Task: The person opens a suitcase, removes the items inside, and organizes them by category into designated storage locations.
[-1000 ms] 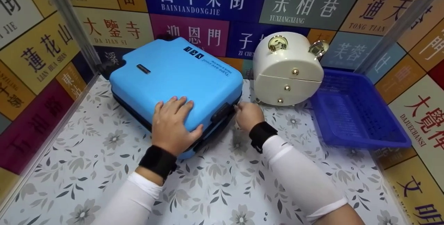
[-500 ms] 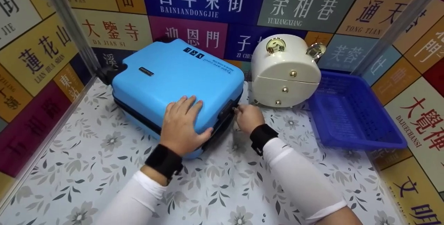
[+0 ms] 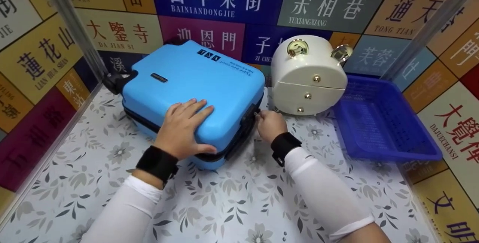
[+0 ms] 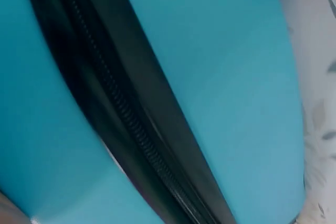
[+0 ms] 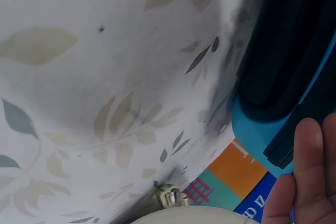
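Note:
A light-blue hard-shell suitcase (image 3: 202,82) lies flat, with a black zipper band around its side. My left hand (image 3: 183,128) rests on the top near its front corner, fingers extended and thumb over the edge. The zipper (image 4: 131,119) runs along the black band in the left wrist view, its teeth meshed there. My right hand (image 3: 271,126) is at the suitcase's right side, pinching a small metal zipper pull (image 3: 256,113) beside the black side handle (image 3: 249,115). The fingers mostly hide the pull. In the right wrist view, the fingers (image 5: 310,150) lie against the black band.
A cream round drawer box (image 3: 308,85) with gold knobs and ears stands right behind my right hand. A blue plastic basket (image 3: 389,153) sits farther right. The floral-covered table (image 3: 224,205) is bounded by printed sign-pattern walls. Black wheels (image 3: 116,82) stick out at the suitcase's left.
The suitcase has turned slightly, its near corner shifting right. My left hand first slid right, then back left across the lid. The right hand stays at the zipper, moving only slightly.

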`<state>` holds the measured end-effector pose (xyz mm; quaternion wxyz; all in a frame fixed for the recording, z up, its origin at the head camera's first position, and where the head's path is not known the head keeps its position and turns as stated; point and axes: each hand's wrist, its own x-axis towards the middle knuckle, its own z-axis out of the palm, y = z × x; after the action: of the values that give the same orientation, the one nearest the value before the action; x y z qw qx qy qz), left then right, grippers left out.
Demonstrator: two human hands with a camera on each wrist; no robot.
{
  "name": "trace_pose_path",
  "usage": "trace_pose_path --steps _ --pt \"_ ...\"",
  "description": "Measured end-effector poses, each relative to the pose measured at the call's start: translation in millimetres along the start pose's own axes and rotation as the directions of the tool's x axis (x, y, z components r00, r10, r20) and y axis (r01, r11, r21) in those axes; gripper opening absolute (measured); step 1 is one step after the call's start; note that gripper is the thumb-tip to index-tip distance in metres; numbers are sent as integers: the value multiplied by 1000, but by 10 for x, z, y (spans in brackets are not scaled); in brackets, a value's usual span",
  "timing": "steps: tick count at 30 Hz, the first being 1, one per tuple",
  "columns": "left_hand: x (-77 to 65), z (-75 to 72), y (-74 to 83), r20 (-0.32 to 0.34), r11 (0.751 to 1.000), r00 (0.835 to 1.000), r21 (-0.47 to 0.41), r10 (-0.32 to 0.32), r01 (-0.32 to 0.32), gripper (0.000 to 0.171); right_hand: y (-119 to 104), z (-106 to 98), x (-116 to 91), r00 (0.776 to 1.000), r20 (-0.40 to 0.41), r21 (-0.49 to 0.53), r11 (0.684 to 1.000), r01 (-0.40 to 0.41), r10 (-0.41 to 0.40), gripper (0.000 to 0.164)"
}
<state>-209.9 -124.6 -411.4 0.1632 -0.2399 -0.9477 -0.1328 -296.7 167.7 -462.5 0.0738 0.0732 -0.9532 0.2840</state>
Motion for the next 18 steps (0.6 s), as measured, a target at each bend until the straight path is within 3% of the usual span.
trace_pose_path --steps 15,18 --pt "189 144 324 -19 996 996 31 -85 85 115 85 -52 47 1000 25 -2 1000 -1 1 30" --pt "230 188 392 -50 994 994 52 -98 100 114 93 -41 37 1000 19 -9 1000 15 -15 29"
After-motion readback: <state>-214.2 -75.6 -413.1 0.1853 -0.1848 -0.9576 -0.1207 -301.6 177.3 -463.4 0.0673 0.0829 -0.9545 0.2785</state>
